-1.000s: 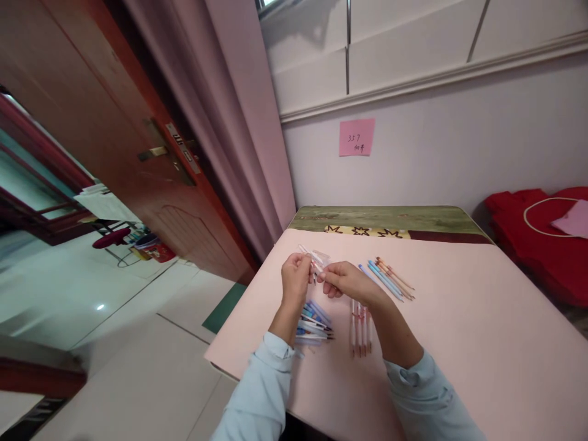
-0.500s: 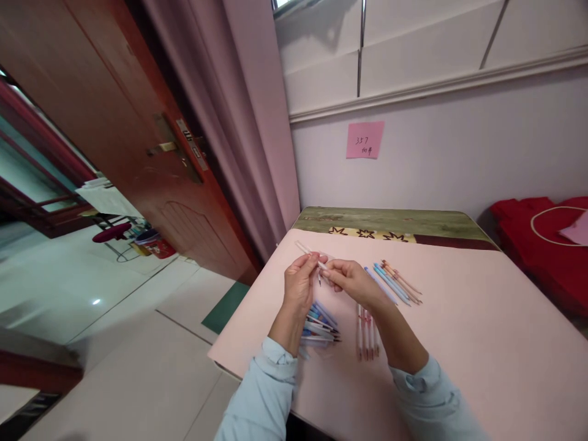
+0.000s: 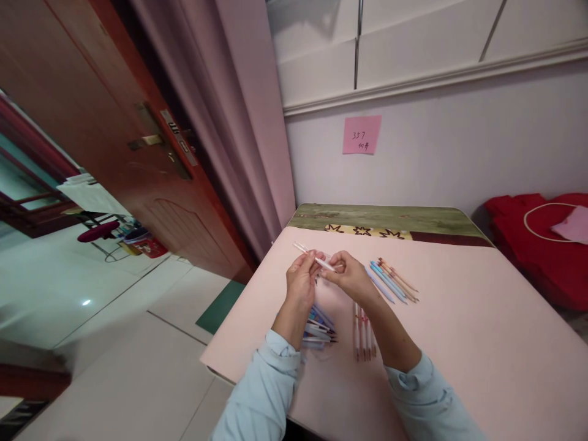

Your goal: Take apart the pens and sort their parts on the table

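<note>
My left hand (image 3: 301, 278) grips a slim white pen (image 3: 325, 264) between thumb and fingers. Clear, pale ends (image 3: 301, 247) stick out past the far side of that hand, and a dark tip shows just below the fingers. My right hand (image 3: 346, 274) is closed at the pen's near end, thumb and fingertips pinching around it. Under my left wrist lies a loose pile of blue and white pens (image 3: 320, 327), partly covered by the arm. A row of clear pens with pinkish parts (image 3: 365, 334) lies beside my right forearm.
Right of my right hand lie blue pens (image 3: 388, 282) and tan pens (image 3: 399, 278), side by side on the pink-covered table (image 3: 459, 331). A red bag (image 3: 537, 245) sits at the far right. A pink note (image 3: 362, 135) is on the wall; a wooden door (image 3: 151, 159) stands left.
My right fingertips have shifted along the pen, opening slightly, and more of the white barrel shows between the hands. The view has moved slightly.
</note>
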`<state>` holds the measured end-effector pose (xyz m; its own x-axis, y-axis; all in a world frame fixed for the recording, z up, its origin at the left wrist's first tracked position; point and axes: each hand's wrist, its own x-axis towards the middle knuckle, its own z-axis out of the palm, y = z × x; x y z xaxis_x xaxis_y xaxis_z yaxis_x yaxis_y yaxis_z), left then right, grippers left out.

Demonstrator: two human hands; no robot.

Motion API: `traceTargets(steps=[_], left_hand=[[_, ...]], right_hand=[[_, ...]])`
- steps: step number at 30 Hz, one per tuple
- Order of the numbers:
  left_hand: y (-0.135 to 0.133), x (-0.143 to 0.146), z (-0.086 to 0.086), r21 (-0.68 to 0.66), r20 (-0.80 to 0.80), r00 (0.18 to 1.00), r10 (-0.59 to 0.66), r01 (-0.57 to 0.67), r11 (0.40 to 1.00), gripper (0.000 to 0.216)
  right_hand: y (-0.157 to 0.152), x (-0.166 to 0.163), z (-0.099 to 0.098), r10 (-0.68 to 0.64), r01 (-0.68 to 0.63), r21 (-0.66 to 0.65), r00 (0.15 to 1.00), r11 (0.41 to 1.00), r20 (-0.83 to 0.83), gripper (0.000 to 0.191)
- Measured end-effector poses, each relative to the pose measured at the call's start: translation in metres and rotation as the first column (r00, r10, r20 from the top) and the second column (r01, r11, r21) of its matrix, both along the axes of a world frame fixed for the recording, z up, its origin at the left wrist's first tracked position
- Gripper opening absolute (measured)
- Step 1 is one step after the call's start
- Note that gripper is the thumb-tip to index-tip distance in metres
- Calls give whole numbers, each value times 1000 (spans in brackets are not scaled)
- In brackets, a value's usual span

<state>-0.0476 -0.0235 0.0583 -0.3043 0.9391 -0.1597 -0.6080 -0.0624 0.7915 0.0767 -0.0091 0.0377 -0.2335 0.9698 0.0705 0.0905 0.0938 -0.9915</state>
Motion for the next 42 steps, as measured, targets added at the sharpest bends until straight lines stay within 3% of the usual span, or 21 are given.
traceTargets(steps=[6,11,17,22,26,32,37,42], left_hand=[[8,2,-8,2,-26,1000,-10,10,1000,25],[12,0,-12,-22,-4,1000,4,-5,1000,25],[17,-3,-19,-47,11,1000,8,-7,999,23],[18,-6,-24,-137,66,996,52,-43,990,16],[19,-7,-26,-159,97,992,87,-71,985,14],[19,-6,-25,-111,61,998,16,-10,994,18],[19,-6,-25,-117,61,997,47,-40,992,18],[19,-7,-26,-106,57,998,33,-27,994,18]], right_hand=[[4,0,-3,45,-41,-142,999,989,29,56],[8,-3,-11,-46,44,-49,998,998,-49,42],[10,-5,-16,52,-54,-182,999,982,-16,52],[14,-3,-22,-50,52,-38,997,998,57,32],[15,-2,-28,-114,114,12,986,993,122,33],[16,-3,-28,42,-28,-263,998,964,49,59],[14,-5,-24,12,-21,-169,999,985,-52,41],[12,-7,-25,60,-60,-175,998,983,-3,42]])
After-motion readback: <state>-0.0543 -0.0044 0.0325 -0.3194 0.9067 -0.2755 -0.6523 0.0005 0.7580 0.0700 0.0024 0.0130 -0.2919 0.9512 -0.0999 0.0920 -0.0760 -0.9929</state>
